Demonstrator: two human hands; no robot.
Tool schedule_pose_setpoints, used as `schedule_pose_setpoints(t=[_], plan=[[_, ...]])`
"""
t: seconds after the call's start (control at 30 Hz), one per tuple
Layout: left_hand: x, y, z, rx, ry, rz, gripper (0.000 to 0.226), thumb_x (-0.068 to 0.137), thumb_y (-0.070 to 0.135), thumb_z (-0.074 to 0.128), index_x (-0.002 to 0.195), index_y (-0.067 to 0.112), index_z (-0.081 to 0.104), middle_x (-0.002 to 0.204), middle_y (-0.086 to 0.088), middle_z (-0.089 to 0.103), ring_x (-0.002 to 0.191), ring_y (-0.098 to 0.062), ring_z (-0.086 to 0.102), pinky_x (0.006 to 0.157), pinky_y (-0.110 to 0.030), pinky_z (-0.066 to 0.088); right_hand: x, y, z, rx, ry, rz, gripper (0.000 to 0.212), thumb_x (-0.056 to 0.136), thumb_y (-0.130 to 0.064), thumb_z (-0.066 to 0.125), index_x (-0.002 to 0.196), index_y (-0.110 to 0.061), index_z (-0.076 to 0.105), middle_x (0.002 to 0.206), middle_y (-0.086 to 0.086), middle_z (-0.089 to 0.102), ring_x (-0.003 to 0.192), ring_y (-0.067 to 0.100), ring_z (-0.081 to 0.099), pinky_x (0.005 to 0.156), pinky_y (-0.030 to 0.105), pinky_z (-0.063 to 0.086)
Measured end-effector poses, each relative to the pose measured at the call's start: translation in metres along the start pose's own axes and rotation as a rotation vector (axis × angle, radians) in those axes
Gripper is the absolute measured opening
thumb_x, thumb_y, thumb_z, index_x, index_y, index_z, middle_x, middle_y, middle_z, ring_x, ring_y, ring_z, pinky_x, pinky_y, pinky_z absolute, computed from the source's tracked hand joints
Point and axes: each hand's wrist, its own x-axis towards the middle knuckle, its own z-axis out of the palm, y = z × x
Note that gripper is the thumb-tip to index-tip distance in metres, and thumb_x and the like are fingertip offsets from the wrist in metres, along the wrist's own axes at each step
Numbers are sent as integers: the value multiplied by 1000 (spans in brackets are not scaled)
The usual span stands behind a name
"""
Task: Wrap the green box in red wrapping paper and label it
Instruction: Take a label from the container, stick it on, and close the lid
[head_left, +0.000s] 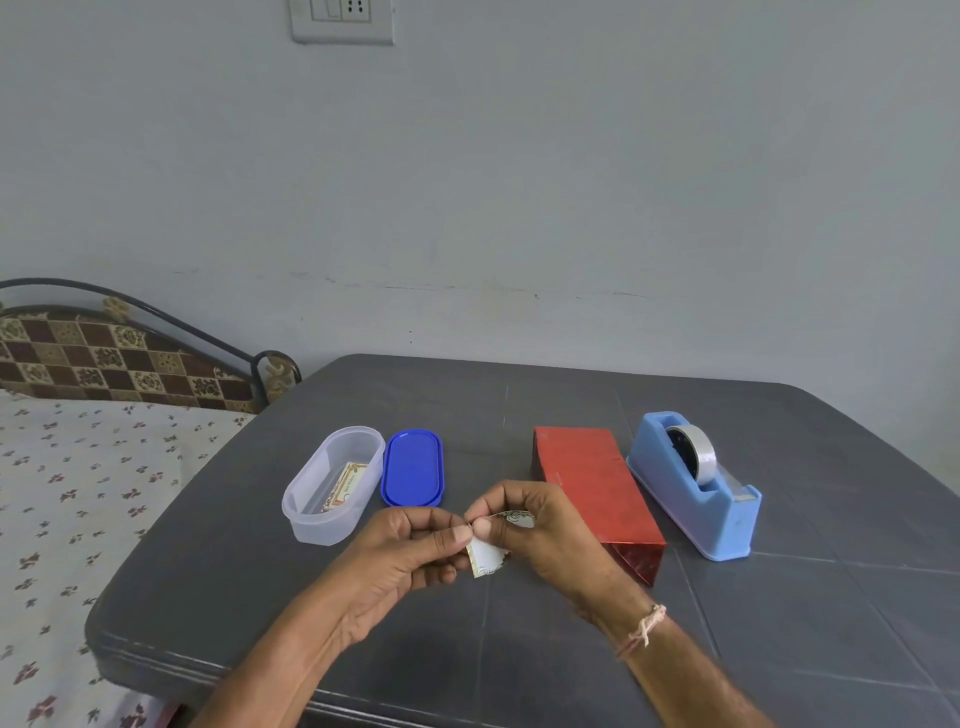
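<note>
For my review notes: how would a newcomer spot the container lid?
On the dark grey table, look left of the red wrapped box. The lid lies flat beside the clear oval container; it alone is solid blue and opaque.

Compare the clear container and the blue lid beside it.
The clear container is translucent, tall-walled and open, with label cards inside; the blue lid is opaque, flat and holds nothing. The container stands left of the lid and reaches nearer the table edge. Both share the same elongated oval outline.
</note>
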Motion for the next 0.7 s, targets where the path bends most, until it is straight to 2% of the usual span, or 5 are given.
schedule_pose_setpoints(t=[0.13,0.2,0.4,0.6,0.7], plan=[[0,-3,0,42,53,38,16,85,15,78,94,1,79,85,-18,71,75,-20,66,69,-27,57,0,0,-1,18,10,44,12,90,-9,77,102,-6,74,89,6,74,79,13,69,68,24,54],[0,-3,-1,94,85,66,12,89,12,75,93,1,79,83,-17,71,74,-20,64,71,-28,57,0,2,-3,23,4,85,17,88,-10,80,104,-5,75,92,11,76,81,15,70,71,25,56],[-1,-2,-1,467,158,197,14,93,8,70,82,13,79,78,-12,77,74,-22,72,71,-29,57,0,3,-6,-109,-22,81,14,89,-13,80,96,-2,77,92,17,78,82,19,73,77,31,59],[-1,3,-4,593,157,254,14,92,14,74,81,22,79,75,-7,76,71,-19,72,69,-28,58,2,-2,-6,-139,-32,85,13,91,-16,78,95,-4,78,91,20,77,78,15,69,72,26,56],[-3,3,-1,647,175,271,15,91,12,73,79,20,78,73,-6,75,70,-20,71,70,-31,59,3,0,-4,-145,-34,83,12,91,-18,78,93,-6,79,90,20,77,79,17,70,75,31,58]])
